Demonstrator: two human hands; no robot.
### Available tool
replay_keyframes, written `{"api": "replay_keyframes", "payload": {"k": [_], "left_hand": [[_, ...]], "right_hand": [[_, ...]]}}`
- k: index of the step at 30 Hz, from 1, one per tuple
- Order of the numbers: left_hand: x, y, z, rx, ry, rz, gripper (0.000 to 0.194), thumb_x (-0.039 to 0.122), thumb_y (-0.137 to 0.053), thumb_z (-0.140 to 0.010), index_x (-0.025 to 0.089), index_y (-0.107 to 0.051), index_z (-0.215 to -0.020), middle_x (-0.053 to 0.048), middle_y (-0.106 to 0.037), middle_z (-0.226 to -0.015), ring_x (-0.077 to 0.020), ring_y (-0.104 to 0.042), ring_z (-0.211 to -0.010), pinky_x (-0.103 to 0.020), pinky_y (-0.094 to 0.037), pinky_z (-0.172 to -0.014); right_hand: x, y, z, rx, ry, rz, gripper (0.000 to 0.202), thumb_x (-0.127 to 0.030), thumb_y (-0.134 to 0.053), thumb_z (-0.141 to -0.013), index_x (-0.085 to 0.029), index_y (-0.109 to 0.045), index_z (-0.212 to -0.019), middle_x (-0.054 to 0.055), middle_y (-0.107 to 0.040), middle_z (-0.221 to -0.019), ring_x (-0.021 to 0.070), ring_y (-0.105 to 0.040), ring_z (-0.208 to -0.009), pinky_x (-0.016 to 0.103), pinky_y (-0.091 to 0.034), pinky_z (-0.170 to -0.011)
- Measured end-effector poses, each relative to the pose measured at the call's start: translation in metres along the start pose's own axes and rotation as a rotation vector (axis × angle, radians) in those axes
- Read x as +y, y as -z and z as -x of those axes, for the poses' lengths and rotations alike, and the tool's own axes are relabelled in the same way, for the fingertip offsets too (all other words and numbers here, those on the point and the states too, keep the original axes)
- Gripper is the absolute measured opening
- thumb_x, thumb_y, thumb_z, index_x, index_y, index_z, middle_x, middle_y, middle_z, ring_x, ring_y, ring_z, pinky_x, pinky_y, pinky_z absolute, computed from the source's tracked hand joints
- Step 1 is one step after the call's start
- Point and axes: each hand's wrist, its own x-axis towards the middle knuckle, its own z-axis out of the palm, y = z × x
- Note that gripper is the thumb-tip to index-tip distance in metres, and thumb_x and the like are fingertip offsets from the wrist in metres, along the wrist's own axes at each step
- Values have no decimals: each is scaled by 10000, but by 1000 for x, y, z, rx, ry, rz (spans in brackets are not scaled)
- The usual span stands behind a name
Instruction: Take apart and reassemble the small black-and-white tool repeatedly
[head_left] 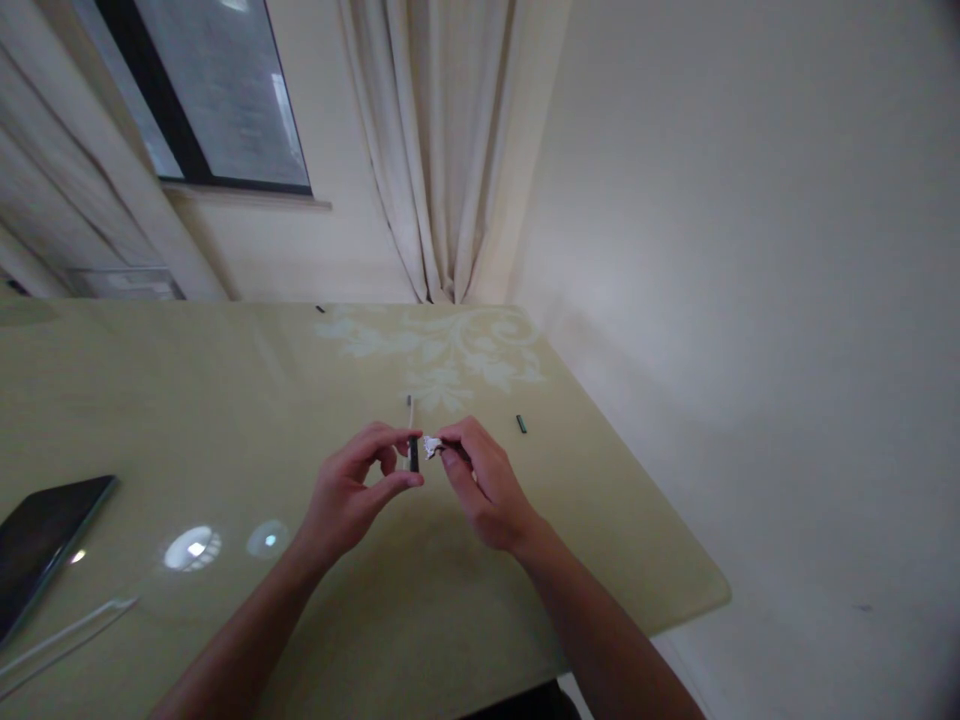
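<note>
Taking the pale floral pattern on the desk as the landmark, both hands are working just nearer the person than it. The left hand is pinching a small dark stick, its long axis standing upright. Immediately right, touching it, the right hand is gripping a crumpled white wad. No readable writing or brand is showing anywhere.

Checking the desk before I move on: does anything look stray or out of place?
One small dark piece lies alone on the table, right of the hands, and a dark speck sits at the far edge. Nothing looks spilled or broken.
</note>
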Motion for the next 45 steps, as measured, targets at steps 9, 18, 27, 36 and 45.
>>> {"api": "replay_keyframes", "payload": {"k": [9, 18, 27, 36, 45], "left_hand": [[0, -1, 0, -24, -29, -17, 435, 307, -819, -835, 296, -727, -1260, -15, -612, -886, -145, -567, -771, -286, -465, -747], [3, -1, -1, -18, -25, -17, 417, 301, -805, -844, 293, -734, -1256, -21, -623, -891, -148, -576, -777, -294, -474, -759], [0, 0, 0, 1, -65, -64, 423, 298, -815, -839, 289, -731, -1254, -12, -609, -876, -144, -571, -766, -290, -473, -761], [8, -2, 0, 47, -92, -224, 384, 393, -805, -840, 270, -755, -1200, -13, -660, -855, -140, -579, -718, -279, -498, -724], [3, -2, 0, 11, -88, -212, 366, 361, -783, -867, 273, -738, -1219, -2, -653, -864, -126, -568, -709, -261, -488, -710]], "right_hand": [[1, -1, 0, 5, 59, 79, 161, -211, -485, -1030, -206, -628, -1103, 68, -628, -1002, 204, -578, -970, 349, -465, -872], [2, 0, -1, 27, 98, 79, 186, -207, -504, -1028, -219, -657, -1135, 76, -651, -1018, 211, -594, -987, 366, -487, -888], [4, -1, 0, 53, 108, 91, 233, -216, -519, -1031, -225, -691, -1189, 81, -668, -1034, 209, -606, -992, 365, -500, -894], [7, 1, 0, 31, 123, 128, 286, -233, -529, -1032, -254, -713, -1250, 90, -665, -1027, 219, -597, -972, 376, -508, -860], [11, -1, -1, -11, 105, 91, 248, -249, -536, -1039, -235, -722, -1203, 82, -665, -1019, 207, -602, -972, 352, -499, -877]]}}
